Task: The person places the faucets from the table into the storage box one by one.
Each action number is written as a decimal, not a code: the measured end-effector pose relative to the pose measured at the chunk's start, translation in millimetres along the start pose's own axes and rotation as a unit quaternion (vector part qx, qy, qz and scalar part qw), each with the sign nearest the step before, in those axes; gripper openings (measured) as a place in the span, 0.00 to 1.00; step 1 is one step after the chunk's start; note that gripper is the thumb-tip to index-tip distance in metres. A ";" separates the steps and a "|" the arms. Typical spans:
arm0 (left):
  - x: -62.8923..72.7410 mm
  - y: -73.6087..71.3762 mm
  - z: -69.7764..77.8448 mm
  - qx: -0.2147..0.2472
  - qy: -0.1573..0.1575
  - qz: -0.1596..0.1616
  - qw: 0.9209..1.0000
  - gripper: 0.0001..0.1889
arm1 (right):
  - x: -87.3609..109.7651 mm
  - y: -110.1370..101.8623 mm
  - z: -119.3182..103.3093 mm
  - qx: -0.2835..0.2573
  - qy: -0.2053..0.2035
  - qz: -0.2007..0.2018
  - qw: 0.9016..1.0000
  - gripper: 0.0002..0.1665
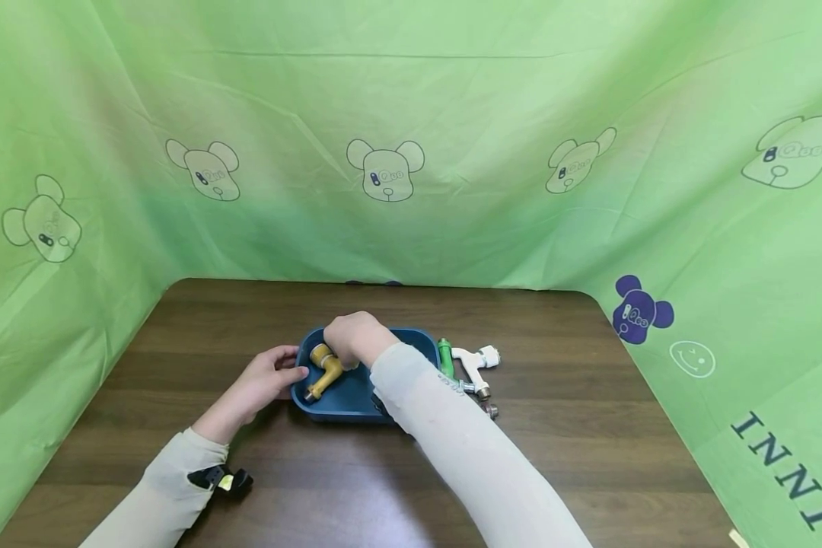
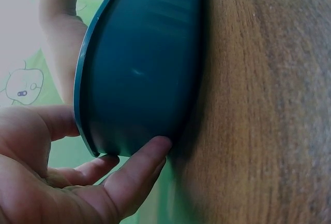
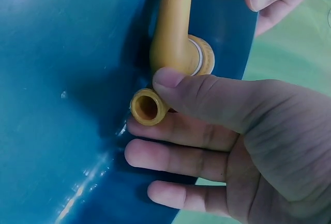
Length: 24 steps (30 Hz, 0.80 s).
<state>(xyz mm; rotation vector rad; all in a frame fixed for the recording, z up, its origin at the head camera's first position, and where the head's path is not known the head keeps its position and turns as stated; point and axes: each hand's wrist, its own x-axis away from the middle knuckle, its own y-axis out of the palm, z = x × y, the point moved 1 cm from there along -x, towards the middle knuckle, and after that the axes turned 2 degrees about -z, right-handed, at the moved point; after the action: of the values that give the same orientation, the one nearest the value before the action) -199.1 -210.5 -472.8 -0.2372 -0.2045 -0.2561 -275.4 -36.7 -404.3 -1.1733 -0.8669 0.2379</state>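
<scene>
A blue tray (image 1: 356,417) stands on the table, and a yellow tap (image 1: 330,371) lies in its left end. My left hand (image 1: 267,379) holds the tray's left end, its thumb over the rim and other fingers against the outer wall (image 2: 139,69). Reaching into the tray, my right hand (image 1: 358,339) is beside the tap. In the right wrist view, the thumb and index finger pinch an open yellow pipe end (image 3: 147,107) next to the tap's bent body (image 3: 173,43). The thumb hides where they meet. The other fingers extend below.
Right of the tray lie a green tap (image 1: 446,356), a white tap (image 1: 476,364) and a metal fitting (image 1: 491,411), partly hidden by the right sleeve. The wooden table (image 1: 555,441) meets a green printed cloth (image 1: 383,228) at the back and sides.
</scene>
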 end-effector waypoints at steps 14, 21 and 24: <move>-0.5 0.4 -0.7 -0.004 0.002 0.003 1.000 0.31 | 0.6 1.1 -2.9 -0.031 -0.011 -0.009 0.999 0.03; -0.3 0.4 -0.9 -0.001 0.002 0.003 1.000 0.32 | 5.9 -4.2 -1.8 -0.048 -0.014 -0.014 0.999 0.05; -0.7 0.3 -0.7 -0.001 0.002 0.003 1.000 0.32 | 9.0 -7.5 -1.0 -0.048 -0.021 -0.011 0.999 0.06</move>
<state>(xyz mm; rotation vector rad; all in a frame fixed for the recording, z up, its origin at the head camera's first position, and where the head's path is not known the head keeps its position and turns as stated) -199.5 -210.2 -473.6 -0.2389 -0.2001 -0.2503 -270.7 -35.2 -393.6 -1.2511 -0.9365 0.2063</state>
